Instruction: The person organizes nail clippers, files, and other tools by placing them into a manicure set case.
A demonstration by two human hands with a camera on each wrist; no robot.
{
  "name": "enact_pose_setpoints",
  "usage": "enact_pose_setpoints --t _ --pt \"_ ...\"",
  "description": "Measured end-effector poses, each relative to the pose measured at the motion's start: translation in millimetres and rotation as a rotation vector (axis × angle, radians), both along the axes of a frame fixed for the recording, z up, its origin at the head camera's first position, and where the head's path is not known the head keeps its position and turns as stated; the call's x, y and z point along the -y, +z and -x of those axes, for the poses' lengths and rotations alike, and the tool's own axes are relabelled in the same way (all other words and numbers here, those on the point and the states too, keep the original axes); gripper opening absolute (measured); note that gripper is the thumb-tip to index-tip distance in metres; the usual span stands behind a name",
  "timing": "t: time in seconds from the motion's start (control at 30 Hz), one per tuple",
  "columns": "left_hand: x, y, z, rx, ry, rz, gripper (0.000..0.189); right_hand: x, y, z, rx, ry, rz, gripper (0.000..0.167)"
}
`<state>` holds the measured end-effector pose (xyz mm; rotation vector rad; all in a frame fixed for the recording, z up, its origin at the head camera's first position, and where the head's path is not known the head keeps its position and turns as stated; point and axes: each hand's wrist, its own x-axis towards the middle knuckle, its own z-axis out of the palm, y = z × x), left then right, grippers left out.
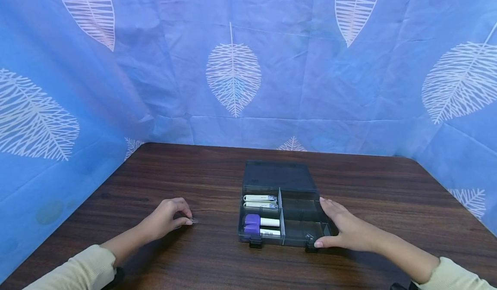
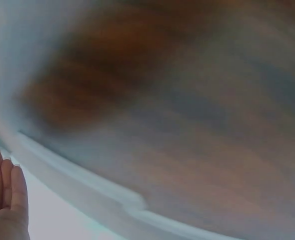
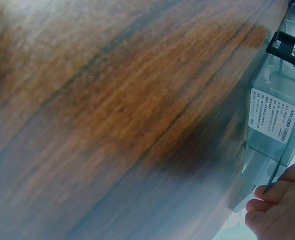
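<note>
- My left hand (image 1: 171,216) is over the counter (image 1: 186,266), to the left of the box, its thumb and fingertips pinched together on a small clear piece (image 1: 194,221); it is too small and see-through for me to tell what it is.
- My right hand (image 1: 345,228) holds the organizer box (image 1: 289,241) at its right side, thumb at the front corner beside a latch (image 1: 312,244), fingers against the right wall.
- The box is dark, translucent plastic and sits on the counter between my hands, its lid (image 1: 277,174) laid back on the far side.
- A pale divider (image 1: 281,214) runs from front to back inside it.
- Left of that divider, two nail clippers (image 1: 260,201) lie side by side in the far part.
- Nearer me, also on the left, are two purple-and-white bottles (image 1: 262,226), their purple ends pointing left.
- From my right wrist I see a white printed label (image 3: 273,115) on the box's wall; the left wrist view is mostly blur.
- Blue cloth (image 1: 279,78) with white leaf shapes hangs around the counter.
</note>
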<state>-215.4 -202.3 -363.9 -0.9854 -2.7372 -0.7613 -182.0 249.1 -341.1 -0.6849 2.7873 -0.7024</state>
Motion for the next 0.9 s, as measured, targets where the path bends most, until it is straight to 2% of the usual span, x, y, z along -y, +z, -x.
enact_pose_setpoints --t 0.3,0.47,0.7,0.9 --pt "-20.3 13.3 -3.7 -0.071 0.003 -0.062 0.006 0 1.9 -0.4 -0.002 -0.001 -0.005 0.107" --pt "-32.1 16.4 -4.4 -0.096 0.009 -0.109 0.006 1 2.6 -0.1 -0.008 0.003 -0.008 0.107" --pt "-52.9 22.1 -7.1 -0.064 0.024 -0.165 0.007 1 3.2 -0.1 -0.002 0.002 -0.003 0.107" --pt "-70.0 24.9 -10.4 -0.045 0.0 -0.194 0.007 1 2.4 -0.8 -0.007 0.0 0.003 0.107"
